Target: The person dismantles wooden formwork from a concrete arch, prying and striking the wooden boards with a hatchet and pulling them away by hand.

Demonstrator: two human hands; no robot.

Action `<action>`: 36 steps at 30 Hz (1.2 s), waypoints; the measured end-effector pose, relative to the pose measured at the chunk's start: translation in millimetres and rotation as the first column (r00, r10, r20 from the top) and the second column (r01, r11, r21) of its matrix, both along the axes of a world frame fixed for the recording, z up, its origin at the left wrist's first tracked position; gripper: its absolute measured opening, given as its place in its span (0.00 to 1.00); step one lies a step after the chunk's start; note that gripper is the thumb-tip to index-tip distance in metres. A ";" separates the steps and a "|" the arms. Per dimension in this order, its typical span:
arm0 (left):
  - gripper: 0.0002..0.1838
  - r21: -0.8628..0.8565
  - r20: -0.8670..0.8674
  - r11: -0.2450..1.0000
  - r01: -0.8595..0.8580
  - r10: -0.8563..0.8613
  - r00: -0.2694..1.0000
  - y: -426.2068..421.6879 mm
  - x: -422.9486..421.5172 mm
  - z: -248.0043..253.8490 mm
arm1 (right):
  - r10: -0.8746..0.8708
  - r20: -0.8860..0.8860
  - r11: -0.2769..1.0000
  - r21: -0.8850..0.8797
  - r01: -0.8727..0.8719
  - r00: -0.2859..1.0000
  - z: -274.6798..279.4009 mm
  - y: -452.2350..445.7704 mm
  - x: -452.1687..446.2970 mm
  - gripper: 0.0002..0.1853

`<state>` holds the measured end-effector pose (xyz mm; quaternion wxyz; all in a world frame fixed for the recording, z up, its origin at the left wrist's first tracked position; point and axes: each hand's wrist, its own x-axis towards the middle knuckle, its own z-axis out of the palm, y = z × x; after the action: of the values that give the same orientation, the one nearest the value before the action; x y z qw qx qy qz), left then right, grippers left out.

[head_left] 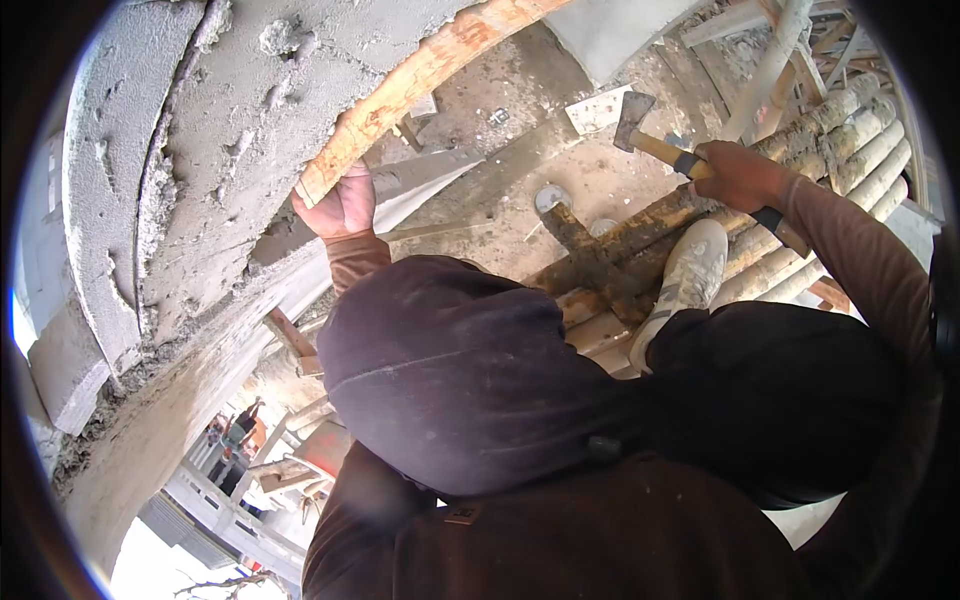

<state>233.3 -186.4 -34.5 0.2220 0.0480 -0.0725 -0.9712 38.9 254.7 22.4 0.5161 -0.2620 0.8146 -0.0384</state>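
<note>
My right hand point(742, 177) is wrapped around the handle of a hatchet point(658, 149), which has a pale handle with a dark grip. Its worn grey head points up and left, apart from the wood. At the upper left, my left hand point(345, 205) grips the lower end of a curved wooden plank point(425, 72), fingers partly hidden behind it. The plank lies along the edge of a rough concrete slab point(230, 130).
Under my shoe point(690, 270) lies a platform of round wooden poles point(790, 275). Below is a dirt-strewn floor point(480, 105) with a white bucket point(551, 198). A slanted pole point(770, 70) stands at the upper right. Another person point(238, 432) shows far off, lower left.
</note>
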 end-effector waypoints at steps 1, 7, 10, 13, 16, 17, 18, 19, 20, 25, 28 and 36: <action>0.29 -0.050 0.029 0.998 -0.041 0.042 0.999 -1.8 -1.5 -0.7 | -0.029 0.015 1.000 0.012 0.029 0.999 0.3 -0.8 -0.5 0.19; 0.27 -0.172 -0.016 0.984 -0.045 0.042 0.999 7.9 -2.0 17.2 | -0.028 0.009 0.999 -0.017 0.028 1.000 4.5 -5.0 2.5 0.21; 0.27 -0.173 0.073 0.984 -0.049 0.062 0.995 7.0 -1.7 21.7 | -0.172 0.132 0.981 -0.062 0.182 0.976 -1.6 -9.0 3.7 0.21; 0.28 -0.180 0.126 0.982 -0.047 0.070 0.990 10.2 -1.0 29.3 | -0.490 0.337 0.843 -0.051 0.536 0.804 -6.7 -31.9 13.3 0.20; 0.29 -0.168 0.228 0.983 -0.078 0.116 0.967 18.5 6.0 32.4 | -0.655 0.468 0.649 -0.052 0.759 0.593 -35.6 -71.9 30.7 0.18; 0.31 -0.100 0.214 0.988 -0.116 0.135 0.968 21.8 8.4 35.0 | -0.721 0.536 0.520 0.000 0.854 0.439 -45.1 -89.0 39.4 0.18; 0.33 -0.035 0.204 0.988 -0.152 0.156 0.967 23.1 8.6 36.5 | -0.733 0.608 0.414 0.043 0.909 0.305 -53.4 -106.9 48.9 0.18; 0.32 -0.044 0.161 0.987 -0.157 0.162 0.974 22.8 9.2 33.5 | -0.749 0.628 0.329 0.075 0.941 0.212 -57.9 -124.7 58.1 0.17; 0.32 -0.060 0.190 0.991 -0.117 0.127 0.974 21.7 11.5 32.3 | -0.714 0.689 0.283 0.124 0.951 0.123 -71.7 -138.7 63.2 0.18; 0.24 0.054 0.374 0.994 -0.094 0.067 0.925 23.8 7.8 54.1 | -0.246 0.877 -0.052 0.412 0.910 -0.412 -104.4 -179.0 127.8 0.17; 0.20 0.096 0.507 0.991 -0.094 0.032 0.861 29.8 -4.6 68.4 | -0.129 0.865 -0.095 0.476 0.874 -0.485 -98.4 -187.4 163.6 0.15; 0.19 0.169 0.618 0.970 -0.175 0.034 0.785 23.6 -4.8 77.6 | -0.010 0.714 -0.049 0.699 0.713 -0.700 -48.5 -200.1 182.0 0.14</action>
<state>228.5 -162.8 43.2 0.2337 0.3869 -0.0310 -0.8915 220.9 54.6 -26.1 0.5579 0.3555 0.0574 -0.7478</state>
